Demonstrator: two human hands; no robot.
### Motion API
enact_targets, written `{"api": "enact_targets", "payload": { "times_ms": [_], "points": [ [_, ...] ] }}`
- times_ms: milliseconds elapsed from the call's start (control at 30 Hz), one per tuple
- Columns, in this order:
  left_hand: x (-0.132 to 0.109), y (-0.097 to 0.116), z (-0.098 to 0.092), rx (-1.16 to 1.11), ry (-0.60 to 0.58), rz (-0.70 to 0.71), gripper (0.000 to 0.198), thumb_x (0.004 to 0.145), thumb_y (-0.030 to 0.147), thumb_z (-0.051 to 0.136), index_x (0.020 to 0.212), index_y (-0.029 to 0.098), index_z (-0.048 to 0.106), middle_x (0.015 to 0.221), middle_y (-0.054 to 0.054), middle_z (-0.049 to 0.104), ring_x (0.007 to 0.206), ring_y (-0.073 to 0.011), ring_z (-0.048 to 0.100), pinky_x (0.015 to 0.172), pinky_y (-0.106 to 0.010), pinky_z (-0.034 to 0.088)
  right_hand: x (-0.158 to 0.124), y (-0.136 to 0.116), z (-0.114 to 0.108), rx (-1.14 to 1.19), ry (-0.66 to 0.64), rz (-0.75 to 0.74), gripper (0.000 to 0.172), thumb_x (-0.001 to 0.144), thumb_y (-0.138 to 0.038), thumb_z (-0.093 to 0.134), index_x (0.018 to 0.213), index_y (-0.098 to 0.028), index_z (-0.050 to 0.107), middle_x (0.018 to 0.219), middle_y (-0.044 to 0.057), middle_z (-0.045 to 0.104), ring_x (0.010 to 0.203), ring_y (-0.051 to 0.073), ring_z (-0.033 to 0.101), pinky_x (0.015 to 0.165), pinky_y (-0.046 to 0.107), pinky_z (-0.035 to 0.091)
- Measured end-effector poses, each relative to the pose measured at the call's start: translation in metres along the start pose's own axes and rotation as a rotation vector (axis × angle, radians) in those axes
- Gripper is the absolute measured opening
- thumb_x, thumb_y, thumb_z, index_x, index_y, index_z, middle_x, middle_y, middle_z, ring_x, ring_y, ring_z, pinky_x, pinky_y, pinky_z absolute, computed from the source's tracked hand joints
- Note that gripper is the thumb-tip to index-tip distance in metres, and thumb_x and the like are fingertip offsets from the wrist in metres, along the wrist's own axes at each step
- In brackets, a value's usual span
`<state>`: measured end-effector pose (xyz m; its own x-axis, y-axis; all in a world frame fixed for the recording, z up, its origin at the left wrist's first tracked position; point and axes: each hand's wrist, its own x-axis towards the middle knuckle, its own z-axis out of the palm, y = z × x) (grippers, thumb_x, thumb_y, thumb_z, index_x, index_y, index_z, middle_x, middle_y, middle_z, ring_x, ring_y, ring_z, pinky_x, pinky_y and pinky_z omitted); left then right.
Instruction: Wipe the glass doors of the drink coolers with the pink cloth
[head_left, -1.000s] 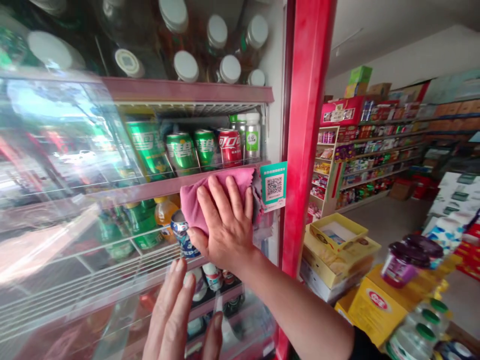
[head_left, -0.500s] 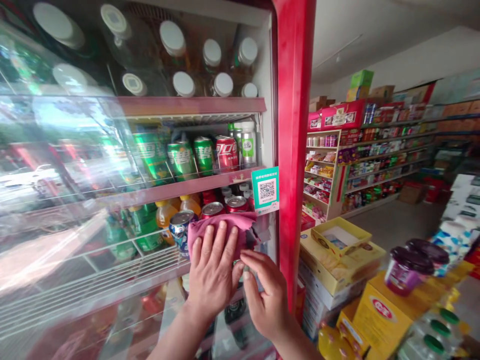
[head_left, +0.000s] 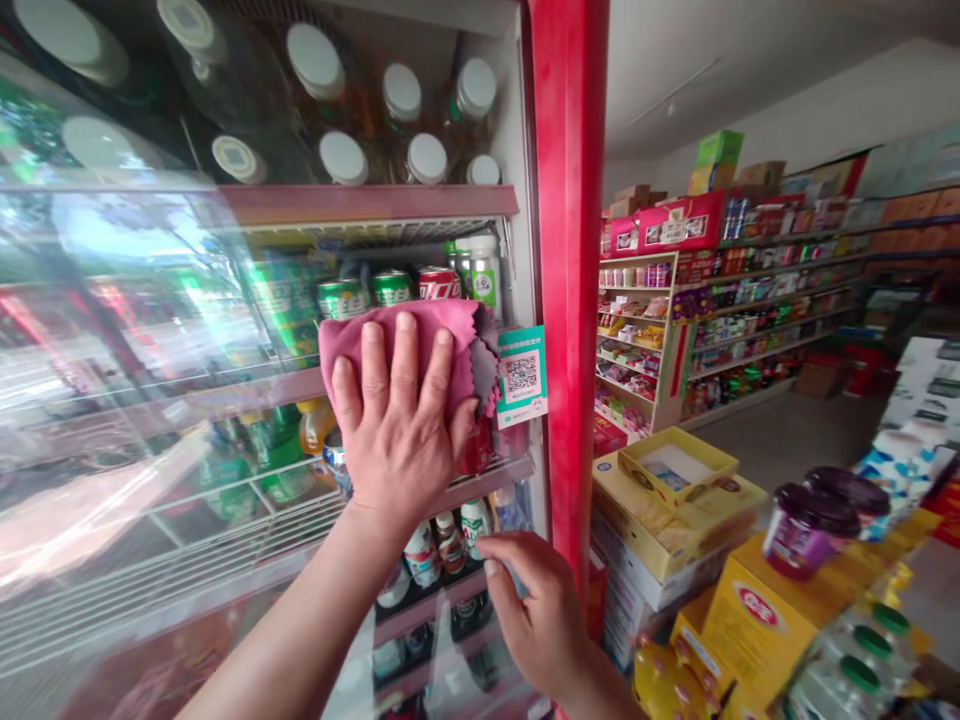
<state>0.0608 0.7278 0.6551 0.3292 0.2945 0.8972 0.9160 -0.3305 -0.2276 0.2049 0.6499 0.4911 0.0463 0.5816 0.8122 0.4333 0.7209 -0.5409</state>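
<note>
My left hand (head_left: 401, 420) lies flat with its fingers spread on a pink cloth (head_left: 341, 345), pressing it against the glass door of a drinks cooler. The cloth's zigzag edge and grey underside show at its right, beside a green QR code sticker (head_left: 523, 375) on the glass. Lower and to the right, my right hand (head_left: 529, 605) is held before the glass with its thumb and index finger apart and nothing between them. Behind the glass are green cans (head_left: 391, 288), a red can (head_left: 439, 283) and small bottles (head_left: 450, 540).
The cooler's red frame (head_left: 570, 300) runs upright right of my hands. Further right are stacked cartons with an open yellow box (head_left: 677, 463), a yellow carton (head_left: 757, 610), purple-lidded cups (head_left: 810, 525) and green-capped bottles (head_left: 859, 675). Stocked shelves (head_left: 772, 300) stand behind.
My left hand has moved up the glass with the cloth, away from my right hand. The cloth now covers part of the can row. My right hand is slightly lower, and the view has shifted a little.
</note>
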Motion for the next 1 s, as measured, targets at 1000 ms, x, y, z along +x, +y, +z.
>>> {"api": "enact_targets", "payload": {
  "times_ms": [1000],
  "points": [
    [-0.021,-0.005,-0.005,0.092,-0.019,0.194,0.087,0.101,0.052,0.07,0.174,0.019,0.037,0.185,-0.019,0.024,0.176,-0.0409,0.008,0.142,-0.066,0.012,-0.028,0.002,0.002,0.026,0.001,0.085,0.021,0.104,-0.016,0.06,0.112,-0.028,0.075,0.098,0.0,0.085,0.092,0.015,0.083,0.086,0.022,0.064]
  ]
}}
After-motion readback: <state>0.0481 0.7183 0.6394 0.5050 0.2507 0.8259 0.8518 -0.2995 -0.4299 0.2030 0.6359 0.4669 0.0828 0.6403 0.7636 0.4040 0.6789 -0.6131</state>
